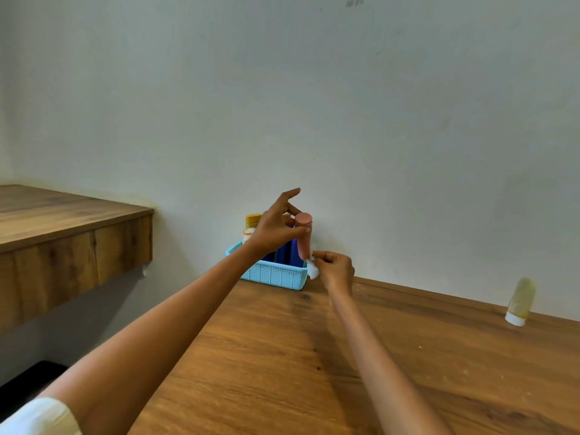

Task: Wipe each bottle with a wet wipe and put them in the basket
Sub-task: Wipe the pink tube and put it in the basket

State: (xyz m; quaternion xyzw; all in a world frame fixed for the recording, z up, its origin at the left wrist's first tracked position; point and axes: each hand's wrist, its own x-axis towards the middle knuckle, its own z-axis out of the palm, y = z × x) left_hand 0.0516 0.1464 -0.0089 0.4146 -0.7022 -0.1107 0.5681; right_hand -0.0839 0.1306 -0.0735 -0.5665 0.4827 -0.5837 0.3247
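My left hand [276,227] pinches a slim pink bottle [303,243] near its cap and holds it upright in the air, above the right end of the light blue basket [276,274]. My right hand [334,268] pinches a crumpled white wet wipe [313,269] against the bottle's lower end. In the basket stand a yellow-capped bottle [252,220] and dark blue bottles [287,251], partly hidden behind my left hand. A pale yellow bottle with a white cap [521,301] stands cap-down at the far right of the table, next to the wall.
The basket sits at the back left corner of the wooden table [314,356], against the pale wall. A separate wooden shelf [62,221] juts out at the left, higher than the table, with a gap between the two.
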